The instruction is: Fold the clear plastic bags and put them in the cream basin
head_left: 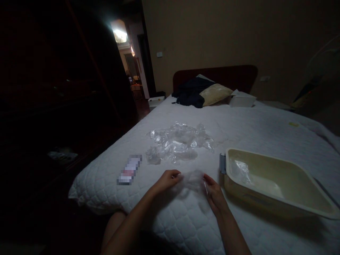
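Note:
My left hand [168, 180] and my right hand [214, 193] both pinch a clear plastic bag [191, 180], stretched between them just above the white quilted bed [255, 127]. Beyond it a heap of several more clear plastic bags [179, 141] lies on the quilt. To the right of my hands stands a cream plastic basin [278, 198] with a clear bag [239, 170] inside its near left corner.
A small blurred flat packet [129, 170] lies left of the heap. At the bed's head are dark clothes [190, 92], a yellow pillow [215, 94] and a white box [242, 100]. Dark furniture stands on the left; a lit doorway [127, 56] is beyond.

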`<state>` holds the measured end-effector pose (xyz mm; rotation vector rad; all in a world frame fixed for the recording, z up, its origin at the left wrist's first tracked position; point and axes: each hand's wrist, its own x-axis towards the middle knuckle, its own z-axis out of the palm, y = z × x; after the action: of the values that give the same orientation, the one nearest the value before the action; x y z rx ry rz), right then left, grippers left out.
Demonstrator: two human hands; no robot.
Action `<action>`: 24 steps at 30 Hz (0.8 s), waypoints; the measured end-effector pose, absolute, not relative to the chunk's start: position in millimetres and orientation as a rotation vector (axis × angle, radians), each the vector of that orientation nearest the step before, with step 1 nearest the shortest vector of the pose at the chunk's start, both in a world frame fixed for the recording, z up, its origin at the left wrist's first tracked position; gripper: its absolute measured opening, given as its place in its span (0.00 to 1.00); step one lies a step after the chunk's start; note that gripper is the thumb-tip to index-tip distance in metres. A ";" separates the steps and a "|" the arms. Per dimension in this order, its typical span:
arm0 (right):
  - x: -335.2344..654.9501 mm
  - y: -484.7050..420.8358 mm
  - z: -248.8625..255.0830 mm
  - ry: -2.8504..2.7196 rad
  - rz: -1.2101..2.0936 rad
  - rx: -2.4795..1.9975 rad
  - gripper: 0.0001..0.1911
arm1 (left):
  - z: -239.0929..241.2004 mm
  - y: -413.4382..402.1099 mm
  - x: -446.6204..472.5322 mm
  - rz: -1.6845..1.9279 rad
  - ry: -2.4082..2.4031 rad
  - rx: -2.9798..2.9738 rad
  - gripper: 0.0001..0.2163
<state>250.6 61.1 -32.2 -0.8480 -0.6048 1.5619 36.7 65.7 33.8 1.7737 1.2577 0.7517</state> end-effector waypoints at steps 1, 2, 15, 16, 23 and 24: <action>250.4 60.7 -32.0 -0.614 1.564 -0.838 0.22 | 34.7 66.3 35.5 0.743 1.251 1.759 0.17; 250.1 60.0 -31.0 -0.625 1.568 -0.827 0.23 | 35.4 66.8 34.5 0.739 1.248 1.749 0.18; 250.5 56.1 -25.2 -0.631 1.570 -0.875 0.22 | 31.6 71.4 30.9 0.989 1.361 1.695 0.14; 250.9 55.8 -25.4 -0.628 1.566 -0.894 0.20 | 34.2 70.8 31.4 1.002 1.375 1.722 0.14; 251.5 53.3 -20.4 -0.734 1.576 -0.816 0.13 | 47.9 66.9 36.6 1.119 1.427 1.714 0.15; 251.5 53.5 -21.0 -0.734 1.581 -0.838 0.13 | 48.4 66.9 37.3 1.129 1.404 1.676 0.15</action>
<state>251.5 53.5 -21.0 -0.8383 -0.7336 1.5809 37.3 66.9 48.4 1.6760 1.4043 1.1291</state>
